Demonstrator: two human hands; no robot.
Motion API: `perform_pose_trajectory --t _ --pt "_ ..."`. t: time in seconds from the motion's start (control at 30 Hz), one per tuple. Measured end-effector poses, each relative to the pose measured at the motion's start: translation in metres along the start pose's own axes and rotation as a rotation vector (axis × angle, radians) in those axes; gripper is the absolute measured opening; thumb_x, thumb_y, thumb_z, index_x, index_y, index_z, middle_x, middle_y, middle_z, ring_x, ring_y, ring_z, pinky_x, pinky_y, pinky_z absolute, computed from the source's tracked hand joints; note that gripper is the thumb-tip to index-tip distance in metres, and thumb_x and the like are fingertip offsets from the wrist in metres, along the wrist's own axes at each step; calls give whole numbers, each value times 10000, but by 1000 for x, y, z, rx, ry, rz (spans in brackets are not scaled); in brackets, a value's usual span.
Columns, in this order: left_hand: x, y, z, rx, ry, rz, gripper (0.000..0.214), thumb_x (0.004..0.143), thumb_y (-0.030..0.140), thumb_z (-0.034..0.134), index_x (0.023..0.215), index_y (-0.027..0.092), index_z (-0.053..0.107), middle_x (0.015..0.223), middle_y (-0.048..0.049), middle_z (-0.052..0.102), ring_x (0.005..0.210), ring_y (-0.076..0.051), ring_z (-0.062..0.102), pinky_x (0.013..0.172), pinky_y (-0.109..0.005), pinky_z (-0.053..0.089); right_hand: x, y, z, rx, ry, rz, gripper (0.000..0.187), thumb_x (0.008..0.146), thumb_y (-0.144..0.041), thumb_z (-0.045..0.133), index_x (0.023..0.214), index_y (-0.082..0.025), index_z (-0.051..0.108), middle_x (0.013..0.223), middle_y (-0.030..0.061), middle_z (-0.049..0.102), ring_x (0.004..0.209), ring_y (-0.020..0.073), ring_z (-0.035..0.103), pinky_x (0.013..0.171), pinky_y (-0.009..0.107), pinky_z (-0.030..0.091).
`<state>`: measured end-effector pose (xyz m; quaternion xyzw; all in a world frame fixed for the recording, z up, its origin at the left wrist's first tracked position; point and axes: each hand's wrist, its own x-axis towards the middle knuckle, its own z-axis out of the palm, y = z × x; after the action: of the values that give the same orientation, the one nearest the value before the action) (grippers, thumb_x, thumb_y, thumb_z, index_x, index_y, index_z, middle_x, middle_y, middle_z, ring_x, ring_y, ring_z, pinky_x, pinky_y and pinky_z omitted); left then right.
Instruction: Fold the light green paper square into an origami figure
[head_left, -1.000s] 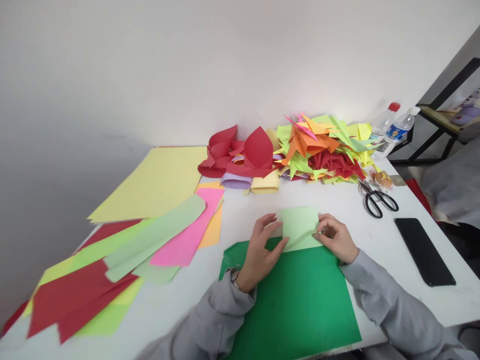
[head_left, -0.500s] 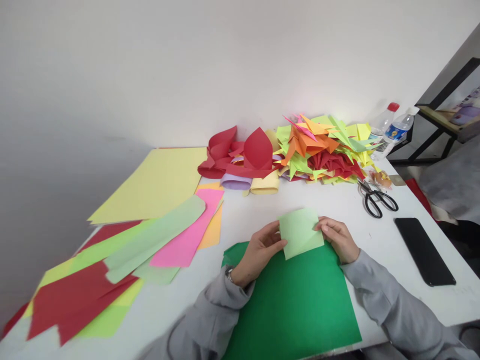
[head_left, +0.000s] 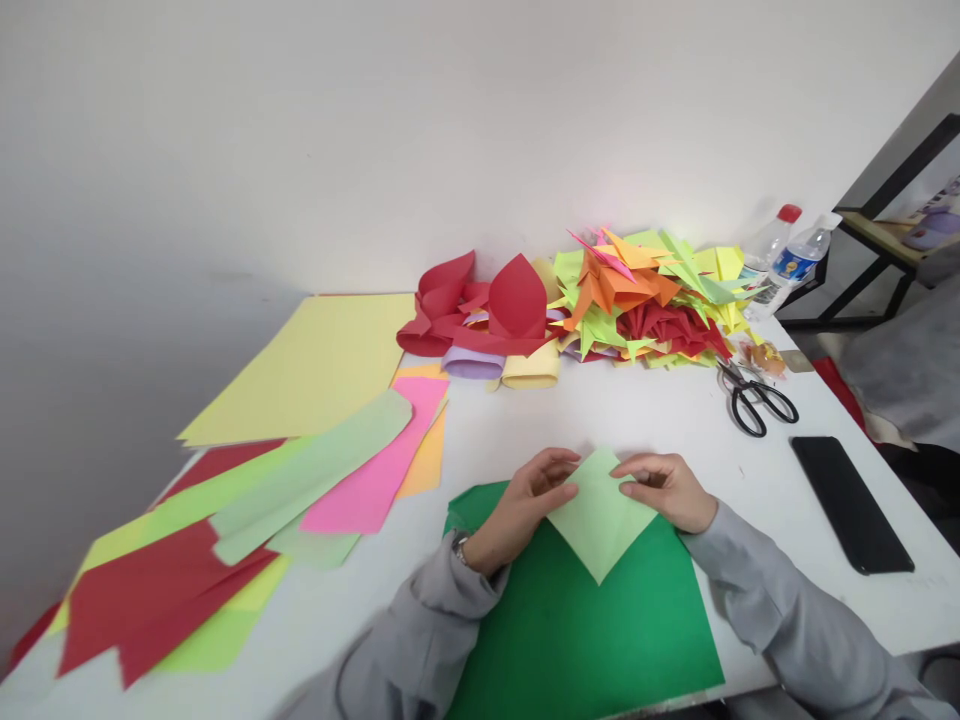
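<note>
A light green paper square (head_left: pixel 601 520) is turned corner-up, like a diamond, over the green sheet (head_left: pixel 592 640) on the table. My left hand (head_left: pixel 534 500) pinches its upper left edge between thumb and fingers. On the upper right edge, my right hand (head_left: pixel 666 488) grips the same paper with thumb and forefinger. The paper's lower corner points toward me. Whether it is one layer or folded, I cannot tell.
Coloured paper strips (head_left: pixel 352 465) and a yellow sheet (head_left: pixel 315 365) lie to the left. Folded paper pieces (head_left: pixel 637 300) are heaped by the wall. Scissors (head_left: pixel 761 400), a black phone (head_left: pixel 851 503) and plastic bottles (head_left: pixel 793 265) are on the right.
The light green paper has turned from edge-up to corner-up and come lower, nearer to me. Both hands have shifted their hold to its upper edges.
</note>
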<state>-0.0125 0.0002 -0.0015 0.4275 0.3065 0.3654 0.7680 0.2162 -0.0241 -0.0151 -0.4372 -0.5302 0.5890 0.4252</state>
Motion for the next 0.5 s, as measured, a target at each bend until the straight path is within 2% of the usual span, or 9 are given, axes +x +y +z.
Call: perform_pose_trajectory --t 0.13,0.37,0.5 --pt "1 -1 -1 85 -47 -30 279 732 303 774 939 178 636 944 -41 685 818 -163 623 719 -261 462 1 1 -2 -3 -2 4 258 703 -389 785 869 -192 761 824 48 717 695 147 636 648 273 519" --pt "2 1 -3 34 52 -9 388 709 301 793 1026 197 595 810 -15 706 671 -139 643 627 -240 490 2 -2 -5 73 -25 34 335 636 -322 841 929 -188 750 747 14 685 654 120 610 616 247 516" --pt "3 3 -3 11 111 -20 381 705 330 790 1000 183 600 758 -25 710 627 -146 643 593 -240 490 4 -1 -6 133 42 53 285 600 -289 856 850 -193 758 731 10 707 626 118 630 613 248 533"
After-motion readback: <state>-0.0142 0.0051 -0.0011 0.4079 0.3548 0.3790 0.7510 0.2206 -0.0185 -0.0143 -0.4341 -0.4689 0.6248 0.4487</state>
